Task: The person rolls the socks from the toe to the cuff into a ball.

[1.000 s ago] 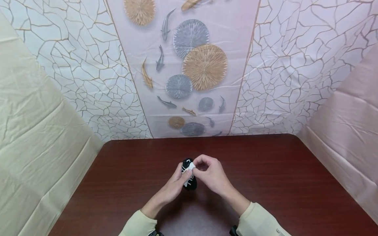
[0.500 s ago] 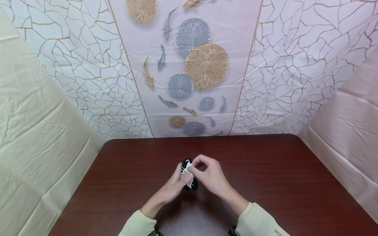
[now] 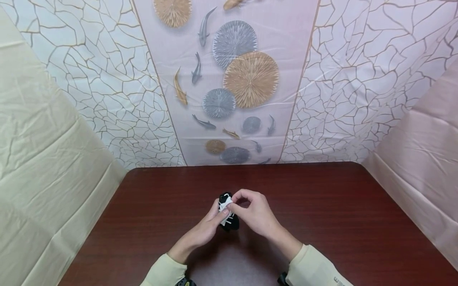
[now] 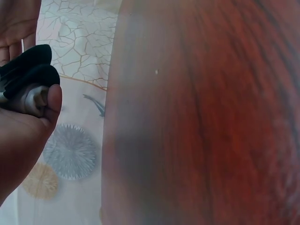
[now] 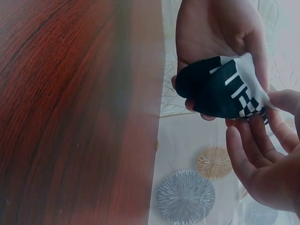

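A small pair of black-and-white socks (image 3: 229,223) is held above the table between both hands. My left hand (image 3: 202,232) grips it from the left, thumb lying over the white part. The fingertips of my right hand (image 3: 260,216) pinch the white cuff from the right. In the right wrist view the socks (image 5: 213,96) show two rounded black ends, white stripes and a checked band. There the left palm (image 5: 211,28) is behind them, and the right thumb and forefinger draw out a tip of white fabric. The left wrist view shows the black ends (image 4: 35,65) beyond the left thumb.
A dark red-brown wooden table (image 3: 150,210) spreads beneath both hands. Behind it hangs a patterned curtain (image 3: 229,119) with fish and round motifs. Pale cloth panels (image 3: 53,159) flank the table on both sides.
The socks and my left hand have shifted slightly left. The white fabric under the fingers has changed shape as the right fingertips tug at it. Both hands keep their hold.
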Demonstrator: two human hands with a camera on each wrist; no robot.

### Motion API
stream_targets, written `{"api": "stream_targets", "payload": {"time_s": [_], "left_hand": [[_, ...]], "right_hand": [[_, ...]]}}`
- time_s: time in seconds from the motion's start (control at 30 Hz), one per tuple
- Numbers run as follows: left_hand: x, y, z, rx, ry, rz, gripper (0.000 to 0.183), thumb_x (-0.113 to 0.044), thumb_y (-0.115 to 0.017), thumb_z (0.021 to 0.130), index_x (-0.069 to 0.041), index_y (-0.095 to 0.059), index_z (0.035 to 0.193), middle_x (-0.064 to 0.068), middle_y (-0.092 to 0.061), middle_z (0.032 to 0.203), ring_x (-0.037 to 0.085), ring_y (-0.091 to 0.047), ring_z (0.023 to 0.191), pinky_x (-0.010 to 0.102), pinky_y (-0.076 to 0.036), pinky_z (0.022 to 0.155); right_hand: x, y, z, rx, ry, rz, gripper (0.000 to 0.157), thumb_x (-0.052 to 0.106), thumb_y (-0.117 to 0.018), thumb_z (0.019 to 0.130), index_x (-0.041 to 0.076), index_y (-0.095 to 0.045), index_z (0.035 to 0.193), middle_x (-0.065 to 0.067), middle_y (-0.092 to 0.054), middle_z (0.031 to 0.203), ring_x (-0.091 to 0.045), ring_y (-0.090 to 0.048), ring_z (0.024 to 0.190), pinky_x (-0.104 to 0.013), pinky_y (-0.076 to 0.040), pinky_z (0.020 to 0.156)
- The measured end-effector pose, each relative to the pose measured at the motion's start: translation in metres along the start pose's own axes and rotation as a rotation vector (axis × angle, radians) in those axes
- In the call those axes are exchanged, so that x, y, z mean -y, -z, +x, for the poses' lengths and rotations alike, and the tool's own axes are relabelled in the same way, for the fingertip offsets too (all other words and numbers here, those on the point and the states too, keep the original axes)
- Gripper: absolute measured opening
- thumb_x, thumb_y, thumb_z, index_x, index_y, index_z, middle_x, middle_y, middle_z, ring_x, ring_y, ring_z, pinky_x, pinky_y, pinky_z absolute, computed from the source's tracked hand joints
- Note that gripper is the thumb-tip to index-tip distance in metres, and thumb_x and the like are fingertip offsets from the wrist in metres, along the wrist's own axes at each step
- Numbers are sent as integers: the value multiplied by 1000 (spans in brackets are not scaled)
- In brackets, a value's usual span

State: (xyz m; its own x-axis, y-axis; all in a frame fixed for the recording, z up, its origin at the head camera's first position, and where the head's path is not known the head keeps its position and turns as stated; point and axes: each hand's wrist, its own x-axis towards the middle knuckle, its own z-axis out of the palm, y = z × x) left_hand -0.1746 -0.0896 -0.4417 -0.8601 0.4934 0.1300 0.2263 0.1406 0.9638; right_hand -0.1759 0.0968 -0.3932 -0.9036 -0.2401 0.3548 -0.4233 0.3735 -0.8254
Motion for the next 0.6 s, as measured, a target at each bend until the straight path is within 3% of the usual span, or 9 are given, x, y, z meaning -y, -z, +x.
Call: {"api": "stream_targets", "payload": {"time_s": [0.2, 0.33, 0.6], "left_hand": [[0, 0, 0, -46, 5, -33, 44, -14, -34, 108, -5, -28, 150, 14, -41, 146, 24, -36, 132, 28, -25, 109], [1, -1, 1, -81, -28, -9, 39, -5, -36, 103, -4, -36, 142, 14, -49, 132, 22, -45, 120, 27, -33, 101], [4, -3, 3, -56, -116, 27, 40, 6, -40, 95, -3, -37, 134, 12, -52, 119, 20, -50, 108, 27, -41, 91]], "right_hand": [[0, -2, 0, -47, 40, -3, 12, 8, -73, 89, 20, -72, 87, 11, -67, 84, -12, -59, 74, -27, -51, 63], [1, -5, 1, -72, 42, 5, 14, 7, -71, 90, 21, -70, 86, 10, -65, 81, -12, -54, 63, -25, -46, 54], [3, -6, 2, -111, 35, -33, 17, 8, -69, 90, 23, -65, 84, 8, -61, 76, -6, -43, 47, -25, -39, 46]]}}
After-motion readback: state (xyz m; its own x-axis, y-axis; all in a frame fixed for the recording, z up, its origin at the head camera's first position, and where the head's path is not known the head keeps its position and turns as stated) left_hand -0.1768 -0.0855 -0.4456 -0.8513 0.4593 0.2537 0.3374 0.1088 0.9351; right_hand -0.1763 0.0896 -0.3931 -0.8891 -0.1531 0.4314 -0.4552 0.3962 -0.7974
